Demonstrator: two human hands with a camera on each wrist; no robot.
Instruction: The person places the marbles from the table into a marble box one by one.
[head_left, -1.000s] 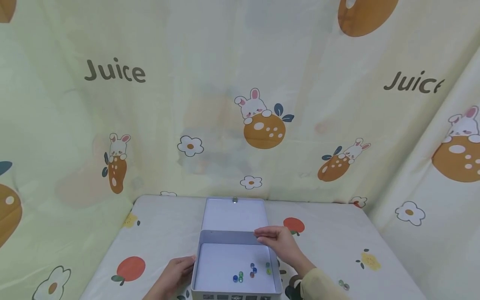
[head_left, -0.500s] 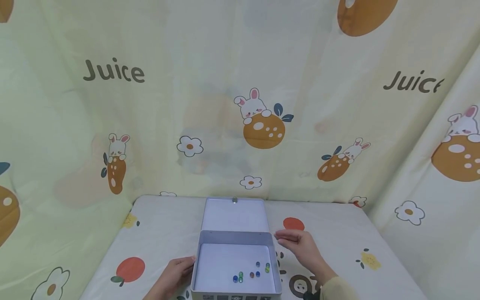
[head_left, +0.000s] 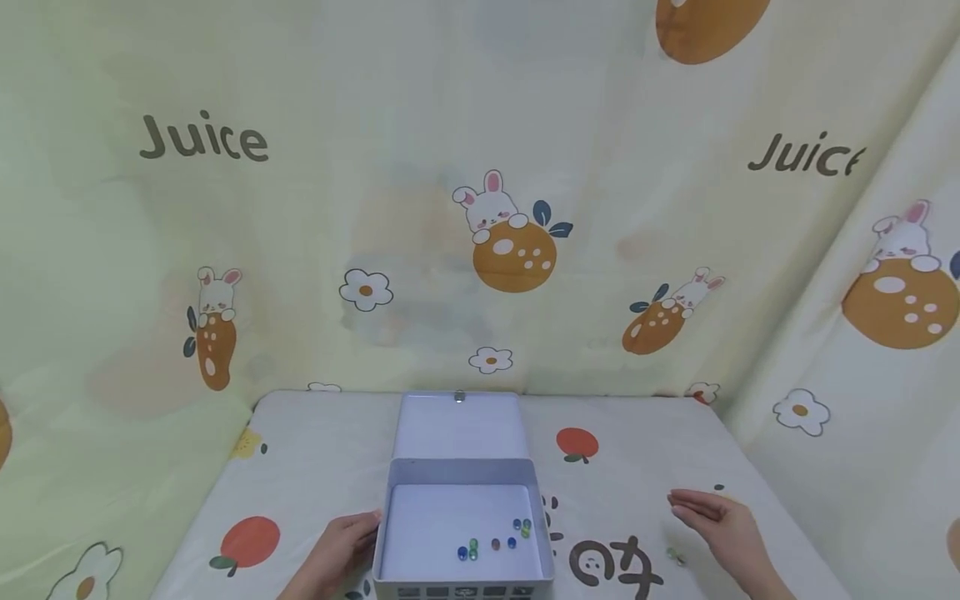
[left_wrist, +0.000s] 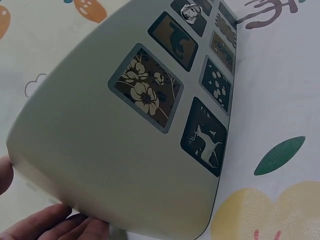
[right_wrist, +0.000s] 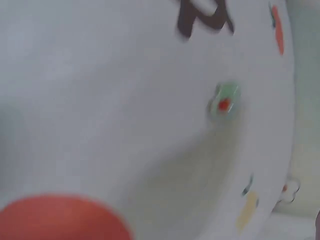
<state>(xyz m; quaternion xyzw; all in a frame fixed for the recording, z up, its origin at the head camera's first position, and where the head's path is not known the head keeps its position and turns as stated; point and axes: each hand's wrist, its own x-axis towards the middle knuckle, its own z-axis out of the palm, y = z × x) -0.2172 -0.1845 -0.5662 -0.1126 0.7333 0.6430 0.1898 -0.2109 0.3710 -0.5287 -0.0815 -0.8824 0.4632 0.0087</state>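
A light metal tin box stands with its lid swung back. Several glass marbles, blue, green and brownish, lie inside, mostly toward the right and front. My left hand rests against the box's left wall; in the left wrist view its fingers touch the side beside the picture-printed front. Over the table at the right is my right hand, fingers extended and nothing visible in them. Small clear-greenish marbles lie on the cloth just left of that hand, blurred in the right wrist view.
A white printed cloth covers the table. Behind and at both sides hang pale curtains with rabbit and orange prints. The red apple and the dark lettering are flat prints.
My right hand has moved right from the box's right rim to beside the marbles on the cloth. Several marbles in the box have rolled slightly. The left hand stays at the box.
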